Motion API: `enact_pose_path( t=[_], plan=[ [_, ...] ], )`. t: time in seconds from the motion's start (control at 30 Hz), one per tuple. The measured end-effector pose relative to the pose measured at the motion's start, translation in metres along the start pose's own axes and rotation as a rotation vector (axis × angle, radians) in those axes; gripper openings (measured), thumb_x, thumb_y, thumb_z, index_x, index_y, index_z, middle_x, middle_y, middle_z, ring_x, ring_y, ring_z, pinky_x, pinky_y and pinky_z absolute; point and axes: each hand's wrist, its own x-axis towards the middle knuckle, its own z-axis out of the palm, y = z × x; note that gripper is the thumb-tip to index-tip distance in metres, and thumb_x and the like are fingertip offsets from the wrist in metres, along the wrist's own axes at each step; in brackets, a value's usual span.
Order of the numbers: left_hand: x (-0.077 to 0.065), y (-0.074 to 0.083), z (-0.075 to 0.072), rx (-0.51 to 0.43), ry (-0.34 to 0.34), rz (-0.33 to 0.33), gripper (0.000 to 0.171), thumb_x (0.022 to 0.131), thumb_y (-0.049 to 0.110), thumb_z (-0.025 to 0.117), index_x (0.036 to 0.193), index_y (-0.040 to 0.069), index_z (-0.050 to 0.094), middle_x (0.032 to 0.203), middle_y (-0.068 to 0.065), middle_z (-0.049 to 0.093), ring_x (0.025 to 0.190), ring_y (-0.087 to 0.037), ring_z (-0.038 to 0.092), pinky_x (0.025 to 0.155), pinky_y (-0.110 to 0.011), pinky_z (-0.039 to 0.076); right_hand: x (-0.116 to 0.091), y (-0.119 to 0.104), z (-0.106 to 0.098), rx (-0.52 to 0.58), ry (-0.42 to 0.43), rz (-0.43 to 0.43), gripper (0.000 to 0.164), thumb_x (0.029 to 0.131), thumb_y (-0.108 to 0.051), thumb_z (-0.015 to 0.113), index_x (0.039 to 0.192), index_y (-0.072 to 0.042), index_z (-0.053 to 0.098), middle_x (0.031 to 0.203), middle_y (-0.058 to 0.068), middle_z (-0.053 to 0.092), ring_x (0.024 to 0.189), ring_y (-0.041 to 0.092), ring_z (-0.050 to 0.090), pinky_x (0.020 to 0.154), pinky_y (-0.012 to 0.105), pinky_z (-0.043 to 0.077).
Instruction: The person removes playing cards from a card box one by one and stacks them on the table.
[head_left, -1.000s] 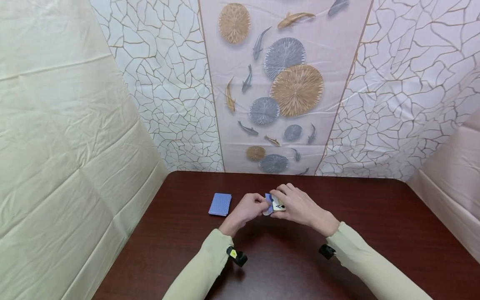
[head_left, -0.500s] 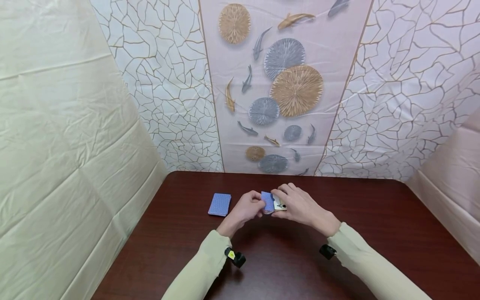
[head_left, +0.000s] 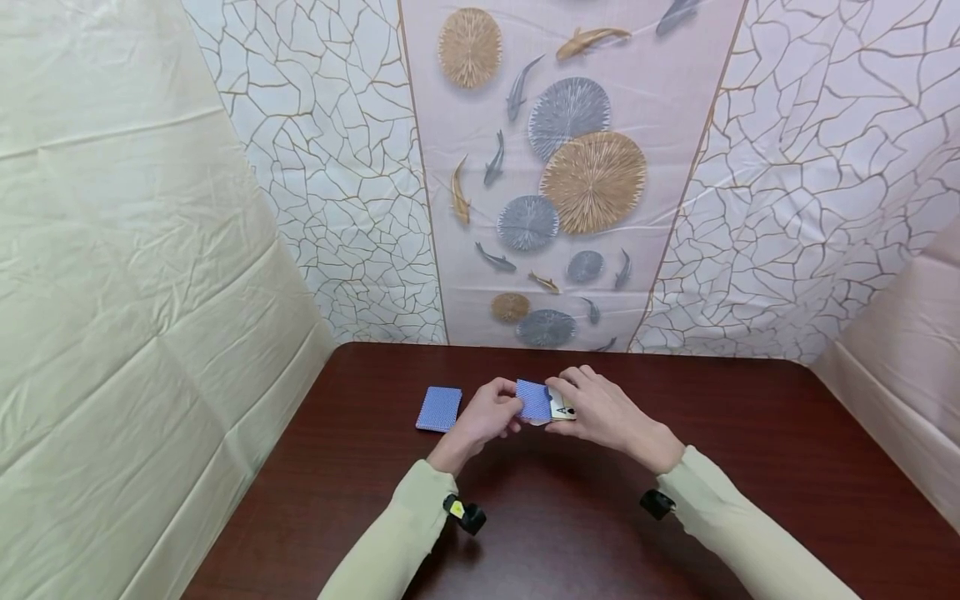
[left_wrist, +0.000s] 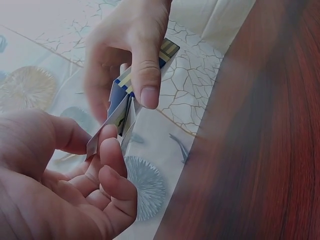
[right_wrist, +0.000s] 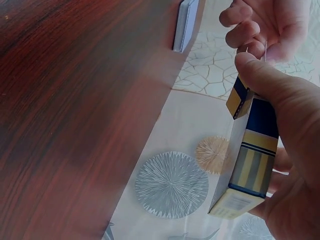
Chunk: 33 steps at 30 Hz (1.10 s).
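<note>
My left hand (head_left: 487,415) pinches a blue-backed playing card (head_left: 533,402) between thumb and fingers. Whether more than one card is in that pinch, I cannot tell. The card's right end lies at the mouth of a small card box (head_left: 562,407), which shows an "A" on its pale face. My right hand (head_left: 609,417) grips this box from above, thumb on one side and fingers on the other. In the right wrist view the box (right_wrist: 254,159) shows navy and yellow stripes. To the left of my left hand, a stack of blue-backed cards (head_left: 439,408) lies on the table.
The dark red-brown wooden table (head_left: 720,467) has its far edge against a patterned cloth backdrop (head_left: 600,183). Cream cloth (head_left: 150,317) hangs along the left side. Black wrist cameras sit at both sleeves.
My left hand has drawn leftward, and more of the blue-backed card now shows outside the box. My right hand and the box have shifted only slightly right. The card stack stays put.
</note>
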Motion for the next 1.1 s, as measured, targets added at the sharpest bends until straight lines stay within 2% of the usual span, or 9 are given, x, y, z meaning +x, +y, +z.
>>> enact_pose_path(
  t=[0.13, 0.37, 0.67, 1.1],
  plan=[
    [-0.002, 0.0, -0.002, 0.0, -0.001, 0.004, 0.027, 0.094, 0.009, 0.053, 0.12, 0.003, 0.051, 0.08, -0.006, 0.066, 0.059, -0.013, 0.057, 0.05, -0.024, 0.044, 0.0, -0.001, -0.001, 0.005, 0.005, -0.002, 0.067, 0.072, -0.046, 0.084, 0.122, -0.006, 0.063, 0.109, 0.009, 0.062, 0.096, 0.024, 0.055, 0.074, 0.037, 0.05],
    [-0.007, 0.003, -0.009, -0.002, 0.008, 0.01, 0.033, 0.092, 0.007, 0.053, 0.125, 0.002, 0.05, 0.089, -0.018, 0.069, 0.06, -0.013, 0.058, 0.051, -0.024, 0.044, -0.001, 0.0, -0.002, 0.003, 0.004, 0.001, 0.067, 0.073, -0.048, 0.083, 0.123, -0.009, 0.063, 0.11, 0.009, 0.062, 0.097, 0.024, 0.055, 0.075, 0.037, 0.05],
    [-0.006, 0.001, -0.017, 0.004, 0.014, 0.018, 0.032, 0.094, 0.009, 0.055, 0.125, 0.003, 0.053, 0.096, -0.024, 0.07, 0.061, -0.012, 0.057, 0.051, -0.022, 0.042, -0.003, 0.001, -0.002, 0.005, 0.014, 0.002, 0.068, 0.072, -0.049, 0.083, 0.122, -0.008, 0.063, 0.11, 0.009, 0.062, 0.098, 0.024, 0.056, 0.075, 0.037, 0.051],
    [-0.009, 0.0, -0.033, 0.034, 0.031, 0.003, 0.037, 0.095, 0.005, 0.052, 0.132, 0.003, 0.052, 0.099, -0.027, 0.067, 0.065, -0.015, 0.057, 0.053, -0.023, 0.045, -0.004, -0.001, -0.006, 0.005, -0.003, 0.02, 0.067, 0.073, -0.048, 0.083, 0.124, -0.009, 0.062, 0.111, 0.009, 0.062, 0.098, 0.024, 0.055, 0.074, 0.037, 0.05]
  ],
)
